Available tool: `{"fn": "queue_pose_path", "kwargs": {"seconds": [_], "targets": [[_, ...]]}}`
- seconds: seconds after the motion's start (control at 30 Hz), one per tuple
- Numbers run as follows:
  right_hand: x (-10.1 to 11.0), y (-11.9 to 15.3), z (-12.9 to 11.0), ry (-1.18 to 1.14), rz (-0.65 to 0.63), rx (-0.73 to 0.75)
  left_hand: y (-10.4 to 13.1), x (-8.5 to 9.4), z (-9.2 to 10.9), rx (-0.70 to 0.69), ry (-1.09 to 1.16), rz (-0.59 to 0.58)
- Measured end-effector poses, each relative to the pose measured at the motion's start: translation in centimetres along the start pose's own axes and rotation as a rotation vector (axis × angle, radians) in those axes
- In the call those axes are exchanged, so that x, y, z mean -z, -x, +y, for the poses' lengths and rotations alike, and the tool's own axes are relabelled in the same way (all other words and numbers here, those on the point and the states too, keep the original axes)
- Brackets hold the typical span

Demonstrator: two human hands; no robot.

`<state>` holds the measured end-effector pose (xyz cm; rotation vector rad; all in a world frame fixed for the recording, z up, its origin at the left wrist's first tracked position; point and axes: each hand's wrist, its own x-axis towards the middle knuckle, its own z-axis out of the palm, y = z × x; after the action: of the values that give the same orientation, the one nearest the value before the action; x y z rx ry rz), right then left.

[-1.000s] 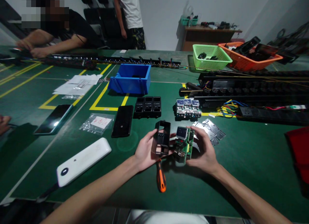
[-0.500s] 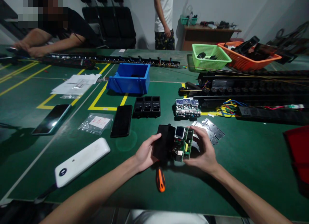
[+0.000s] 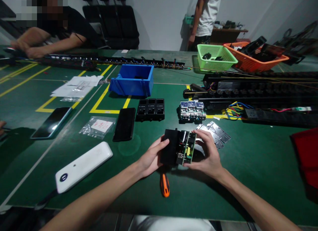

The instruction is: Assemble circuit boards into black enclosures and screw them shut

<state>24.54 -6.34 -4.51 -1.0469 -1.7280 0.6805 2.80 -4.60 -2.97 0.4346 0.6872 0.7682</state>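
Note:
My left hand (image 3: 152,156) is closed around a black plastic housing (image 3: 169,147), thumb along its face. Between the fingertips and thumb of my right hand (image 3: 208,153) is a green circuit board assembly (image 3: 188,149), gripped by its outer edges. The board sits against the housing's open side and looks partly inside it; how deep is hidden. Just below lies an orange and black screwdriver (image 3: 164,186), its shaft end under the left hand. Beyond my hands stand a group of bare circuit boards with small displays (image 3: 192,111) and three joined black housings (image 3: 150,109). Metal plates (image 3: 215,134) lie behind my right hand.
At left are a white power bank (image 3: 83,168), two phones (image 3: 124,124) and a plastic bag (image 3: 98,127). A blue bin (image 3: 132,80), green basket (image 3: 216,58) and orange basket (image 3: 255,58) stand farther back. Long black rails (image 3: 260,88) and wires occupy the right. Two other people are beyond the table.
The board assembly has moved left and turned, closing the gap to the black housing and partly entering it. In the background, the standing person has shifted right.

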Motion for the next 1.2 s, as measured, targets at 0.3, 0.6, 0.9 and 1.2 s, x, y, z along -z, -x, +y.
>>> {"fn": "queue_pose_path", "kwargs": {"seconds": [0.3,0.6,0.9,1.2], "targets": [[0.1,0.0,-0.1,0.028,0.003,0.008,-0.2,0.3,0.2,0.113,0.114,0.025],[0.2,0.1,-0.1,0.022,0.004,0.019,-0.4,0.3,0.6,0.161,0.195,-0.043],[0.2,0.4,0.3,-0.015,0.018,0.035,-0.5,0.3,0.8,0.142,0.231,-0.018],[-0.1,0.2,0.0,0.045,-0.004,0.066,-0.2,0.2,0.0,0.126,0.14,-0.005]]}}
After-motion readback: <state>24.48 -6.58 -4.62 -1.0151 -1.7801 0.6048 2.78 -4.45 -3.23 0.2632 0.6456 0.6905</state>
